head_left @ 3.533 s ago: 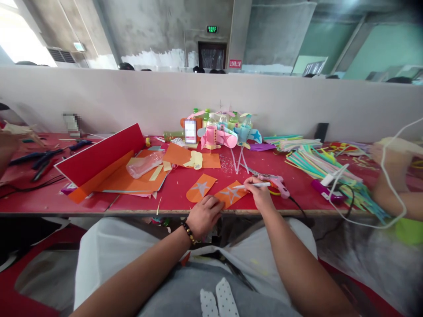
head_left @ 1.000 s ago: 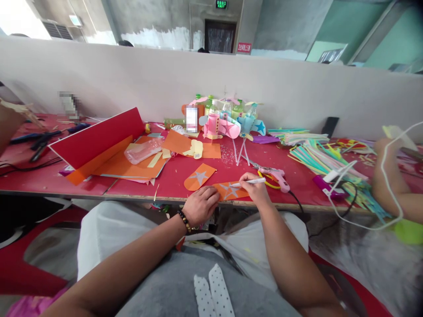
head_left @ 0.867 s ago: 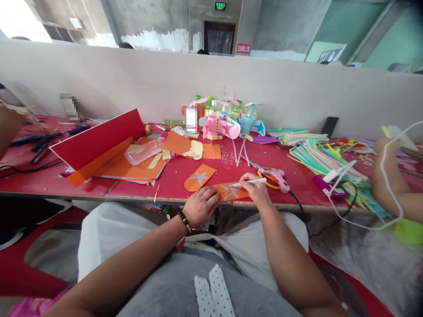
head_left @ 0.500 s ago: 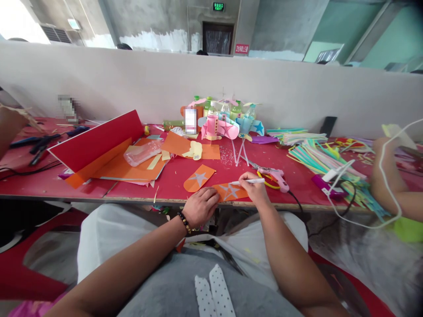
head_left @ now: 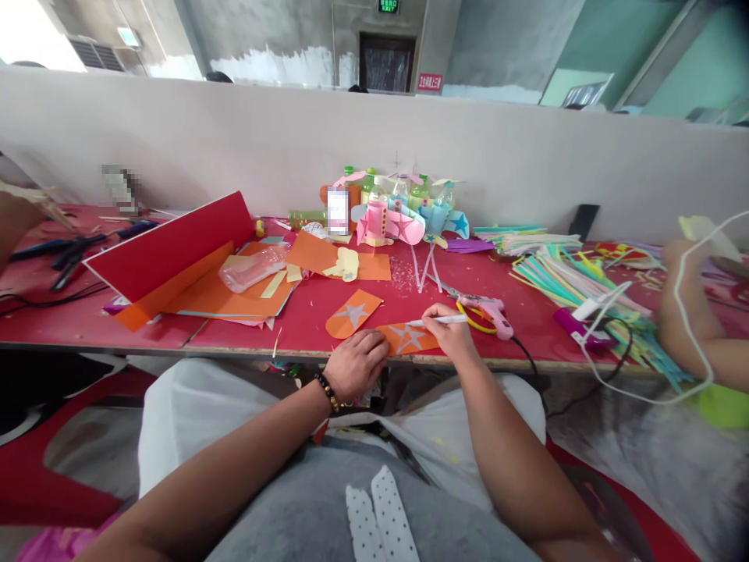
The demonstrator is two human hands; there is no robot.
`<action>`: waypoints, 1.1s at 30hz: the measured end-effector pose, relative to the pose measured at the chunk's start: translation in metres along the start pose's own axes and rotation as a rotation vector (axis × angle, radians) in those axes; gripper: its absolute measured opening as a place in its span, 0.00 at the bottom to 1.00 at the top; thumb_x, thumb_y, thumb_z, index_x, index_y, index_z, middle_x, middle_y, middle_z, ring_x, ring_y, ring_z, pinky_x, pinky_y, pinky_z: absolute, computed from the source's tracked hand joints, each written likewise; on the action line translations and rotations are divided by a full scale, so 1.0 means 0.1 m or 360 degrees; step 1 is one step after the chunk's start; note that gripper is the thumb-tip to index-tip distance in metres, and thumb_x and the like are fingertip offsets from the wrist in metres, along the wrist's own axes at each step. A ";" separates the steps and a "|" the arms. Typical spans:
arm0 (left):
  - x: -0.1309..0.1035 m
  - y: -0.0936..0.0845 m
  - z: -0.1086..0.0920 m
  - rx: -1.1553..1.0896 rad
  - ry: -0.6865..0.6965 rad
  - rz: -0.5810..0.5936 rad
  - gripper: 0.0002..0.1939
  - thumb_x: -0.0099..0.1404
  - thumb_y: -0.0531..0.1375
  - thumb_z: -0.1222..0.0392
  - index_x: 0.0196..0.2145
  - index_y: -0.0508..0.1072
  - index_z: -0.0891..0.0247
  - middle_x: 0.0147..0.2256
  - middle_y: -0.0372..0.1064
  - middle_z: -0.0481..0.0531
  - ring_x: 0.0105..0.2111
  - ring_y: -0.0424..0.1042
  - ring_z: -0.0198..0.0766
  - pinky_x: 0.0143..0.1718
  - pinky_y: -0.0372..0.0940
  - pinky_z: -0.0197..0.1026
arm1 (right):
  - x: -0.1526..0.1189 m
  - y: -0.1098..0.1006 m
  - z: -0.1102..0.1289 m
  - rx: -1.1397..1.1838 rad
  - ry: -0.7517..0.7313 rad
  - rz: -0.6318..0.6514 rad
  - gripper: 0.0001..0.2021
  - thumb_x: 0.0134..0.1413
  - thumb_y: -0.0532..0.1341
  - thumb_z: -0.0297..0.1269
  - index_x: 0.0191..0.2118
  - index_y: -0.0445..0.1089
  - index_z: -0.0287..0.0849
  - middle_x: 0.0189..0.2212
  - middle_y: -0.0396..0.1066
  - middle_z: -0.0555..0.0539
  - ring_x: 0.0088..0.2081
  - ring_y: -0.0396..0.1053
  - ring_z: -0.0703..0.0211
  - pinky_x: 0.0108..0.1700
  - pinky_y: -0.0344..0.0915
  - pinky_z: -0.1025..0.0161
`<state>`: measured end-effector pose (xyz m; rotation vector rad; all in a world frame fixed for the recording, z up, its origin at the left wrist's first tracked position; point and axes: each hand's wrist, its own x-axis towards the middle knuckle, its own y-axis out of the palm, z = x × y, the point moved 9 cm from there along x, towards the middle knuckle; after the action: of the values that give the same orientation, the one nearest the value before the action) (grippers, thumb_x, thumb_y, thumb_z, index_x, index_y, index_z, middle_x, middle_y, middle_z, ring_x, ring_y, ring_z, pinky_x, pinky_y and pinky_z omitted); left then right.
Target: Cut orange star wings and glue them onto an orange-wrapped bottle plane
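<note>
Between thumb and fingers, my right hand [head_left: 450, 332] grips a white pen [head_left: 448, 319], its tip over an orange paper piece [head_left: 430, 338] near the table edge. On that piece is a silver-grey star [head_left: 408, 337]. My left hand [head_left: 358, 363] rests with fingers laid out on the left end of the same piece. Just beyond it lies another orange piece [head_left: 336, 324] with a rounded end, bearing a similar star [head_left: 354, 315]. To the right of my right hand are a pink glue gun [head_left: 495, 314] and yellow-handled scissors [head_left: 480, 318].
Decorated bottle planes [head_left: 375, 224] stand at the back beside a phone [head_left: 338, 211]. Orange card sheets [head_left: 199, 295] and a clear plastic piece [head_left: 253, 269] lie left. Pastel strips [head_left: 576, 281], a purple box [head_left: 576, 328] and a white cable [head_left: 679, 289] are right. Other people's arms [head_left: 690, 312] show at both sides.
The view has tilted very slightly. Both hands stay in nearly the same place, the pen still over the orange piece.
</note>
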<state>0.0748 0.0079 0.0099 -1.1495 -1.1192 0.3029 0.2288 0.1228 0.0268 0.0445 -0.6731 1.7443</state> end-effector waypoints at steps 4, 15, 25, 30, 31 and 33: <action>0.00 -0.01 -0.01 0.0004 0.0011 -0.0001 0.13 0.68 0.53 0.60 0.48 0.69 0.64 0.50 0.67 0.58 0.51 0.66 0.45 0.54 0.65 0.48 | -0.01 0.00 0.00 0.0005 0.0015 0.0004 0.07 0.51 0.59 0.37 0.25 0.67 0.42 0.20 0.64 0.53 0.24 0.60 0.62 0.27 0.54 0.66; 0.01 -0.01 0.00 -0.0019 0.0000 0.0003 0.13 0.69 0.53 0.60 0.48 0.69 0.63 0.50 0.68 0.58 0.51 0.66 0.45 0.54 0.65 0.49 | -0.03 0.01 0.03 0.0049 0.0032 0.0044 0.07 0.49 0.59 0.37 0.24 0.66 0.42 0.19 0.62 0.54 0.23 0.59 0.63 0.26 0.54 0.66; 0.00 0.00 0.00 -0.0020 -0.0009 0.0008 0.13 0.68 0.53 0.60 0.49 0.69 0.63 0.50 0.67 0.58 0.51 0.66 0.45 0.54 0.65 0.49 | -0.05 0.04 0.09 0.0108 -0.0001 0.0121 0.07 0.48 0.59 0.36 0.23 0.65 0.42 0.19 0.62 0.54 0.23 0.58 0.64 0.26 0.53 0.66; 0.00 -0.01 0.00 -0.0019 -0.0001 -0.0001 0.13 0.68 0.53 0.60 0.48 0.69 0.63 0.49 0.67 0.58 0.51 0.66 0.45 0.54 0.65 0.49 | -0.06 0.06 0.10 0.0123 -0.0030 0.0185 0.07 0.48 0.59 0.36 0.23 0.66 0.42 0.19 0.62 0.53 0.23 0.58 0.64 0.26 0.53 0.66; 0.00 -0.01 0.00 -0.0021 0.0002 -0.0001 0.13 0.68 0.53 0.60 0.48 0.69 0.64 0.49 0.67 0.59 0.51 0.66 0.45 0.54 0.65 0.49 | -0.06 0.07 0.11 0.0123 -0.0034 0.0198 0.07 0.48 0.59 0.36 0.24 0.66 0.42 0.19 0.62 0.54 0.22 0.58 0.64 0.26 0.52 0.66; 0.01 -0.01 0.00 -0.0027 -0.0002 -0.0004 0.13 0.68 0.53 0.60 0.48 0.69 0.64 0.49 0.67 0.59 0.51 0.66 0.45 0.53 0.66 0.49 | -0.07 0.08 0.11 0.0122 -0.0040 0.0215 0.07 0.48 0.59 0.36 0.24 0.67 0.42 0.19 0.62 0.54 0.22 0.58 0.64 0.26 0.52 0.66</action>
<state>0.0750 0.0077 0.0111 -1.1632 -1.1262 0.2926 0.2206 0.1106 0.0298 0.0751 -0.6395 1.9022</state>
